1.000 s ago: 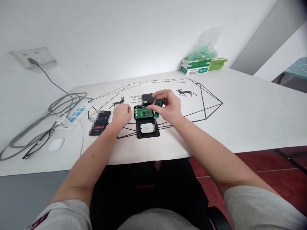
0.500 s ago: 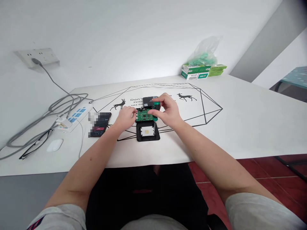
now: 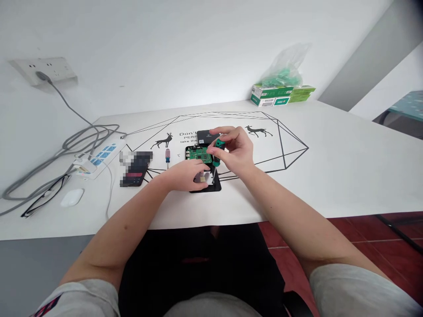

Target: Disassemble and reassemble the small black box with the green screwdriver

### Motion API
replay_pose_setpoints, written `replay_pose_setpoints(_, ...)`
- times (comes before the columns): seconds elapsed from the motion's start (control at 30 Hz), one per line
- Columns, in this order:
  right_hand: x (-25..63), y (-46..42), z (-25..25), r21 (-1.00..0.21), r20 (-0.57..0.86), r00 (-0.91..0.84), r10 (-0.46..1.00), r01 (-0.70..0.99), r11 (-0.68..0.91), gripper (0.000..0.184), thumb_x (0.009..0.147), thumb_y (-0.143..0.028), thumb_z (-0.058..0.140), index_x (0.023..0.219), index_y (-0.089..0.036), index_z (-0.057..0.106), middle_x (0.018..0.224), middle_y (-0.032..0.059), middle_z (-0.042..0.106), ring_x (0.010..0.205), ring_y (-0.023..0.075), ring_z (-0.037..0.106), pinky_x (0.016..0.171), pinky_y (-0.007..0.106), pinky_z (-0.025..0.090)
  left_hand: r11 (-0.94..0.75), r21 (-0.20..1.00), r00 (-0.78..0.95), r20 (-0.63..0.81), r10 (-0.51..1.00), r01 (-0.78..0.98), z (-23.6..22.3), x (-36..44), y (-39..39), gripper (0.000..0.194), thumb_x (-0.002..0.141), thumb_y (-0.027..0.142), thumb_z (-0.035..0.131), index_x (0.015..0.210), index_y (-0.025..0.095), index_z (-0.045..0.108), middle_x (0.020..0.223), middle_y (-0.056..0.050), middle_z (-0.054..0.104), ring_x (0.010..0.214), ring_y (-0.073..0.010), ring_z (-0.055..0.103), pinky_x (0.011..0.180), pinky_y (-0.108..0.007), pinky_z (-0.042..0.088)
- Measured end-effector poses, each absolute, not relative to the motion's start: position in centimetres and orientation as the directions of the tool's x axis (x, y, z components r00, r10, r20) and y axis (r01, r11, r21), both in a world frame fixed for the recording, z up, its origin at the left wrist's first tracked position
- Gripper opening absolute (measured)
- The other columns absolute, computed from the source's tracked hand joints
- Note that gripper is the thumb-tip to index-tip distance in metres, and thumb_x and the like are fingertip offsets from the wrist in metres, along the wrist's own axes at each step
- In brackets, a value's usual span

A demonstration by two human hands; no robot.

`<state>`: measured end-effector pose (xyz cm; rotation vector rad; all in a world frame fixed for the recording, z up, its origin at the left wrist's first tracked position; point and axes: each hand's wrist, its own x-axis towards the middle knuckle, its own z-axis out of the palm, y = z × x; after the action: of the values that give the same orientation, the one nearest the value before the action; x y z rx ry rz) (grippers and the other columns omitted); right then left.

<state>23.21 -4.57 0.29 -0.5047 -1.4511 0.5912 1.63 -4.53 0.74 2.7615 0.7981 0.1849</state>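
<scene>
My right hand grips a green-handled screwdriver upright, its shaft pointing down at the right edge of a black case half. A green circuit board lies just behind that case half. My left hand rests on the case half, fingers over its pale inner plate. A black lid lies behind the board. A small red-and-blue screwdriver lies on the table left of the board.
A phone lies left of the work. Further left are a power strip with grey cables, glasses and a white mouse. Green boxes under a plastic bag stand at the table's back.
My left hand moved from the board's left side forward onto the black case half, uncovering the small screwdriver on the table. My right hand stayed over the board with the green screwdriver.
</scene>
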Motion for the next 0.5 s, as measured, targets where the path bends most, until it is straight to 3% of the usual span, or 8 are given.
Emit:
replay_pose_setpoints(0.13,23.5,-4.9,1.1,-0.715,0.699,-0.124,0.705,-0.156,0.682,0.033,0.096,-0.059,0.077,0.097,-0.027,0.071,0.111,0.0055,0.082,0.087,0.0205,0.077,0.081,0.044,0.067,-0.83,0.23,0.84,0.079,0.537,0.509,0.5,1.8,-4.5,0.049,0.092,0.04,0.077,0.133,0.015,0.073,0.124,-0.015,0.073,0.119,-0.0353,0.068,0.106,-0.047,0.055)
replay_pose_setpoints(0.23,23.7,-4.5,1.6,-0.735,0.678,-0.197,0.708,-0.189,0.651,0.032,0.089,-0.055,0.086,0.094,-0.026,0.074,0.097,0.0035,0.077,0.095,0.0204,0.074,0.08,0.039,0.063,-0.829,0.229,0.842,0.062,0.536,0.51,0.2,1.9,-4.3,0.051,0.092,0.038,0.077,0.136,0.013,0.072,0.122,-0.015,0.073,0.116,-0.0348,0.069,0.107,-0.047,0.055)
replay_pose_setpoints(0.37,23.8,-4.0,1.6,-0.707,0.707,-0.171,0.686,-0.201,0.678,0.031,0.078,-0.045,0.098,0.087,-0.027,0.074,0.085,-0.0017,0.065,0.078,0.014,0.06,0.068,0.03,0.054,-0.83,0.255,0.848,0.06,0.526,0.497,0.0,1.8,-4.2,0.049,0.094,0.038,0.074,0.137,0.014,0.072,0.121,-0.015,0.073,0.116,-0.0348,0.068,0.105,-0.048,0.055)
replay_pose_setpoints(0.5,24.0,-4.1,1.6,-0.757,0.65,-0.202,0.732,-0.244,0.606,0.028,0.085,-0.052,0.091,0.098,-0.029,0.082,0.105,0.0029,0.074,0.095,0.0181,0.069,0.086,0.038,0.059,-0.826,0.266,0.845,0.066,0.53,0.497,0.0,1.7,-4.2,0.047,0.094,0.038,0.074,0.135,0.016,0.073,0.118,-0.014,0.073,0.115,-0.0342,0.069,0.104,-0.047,0.056)
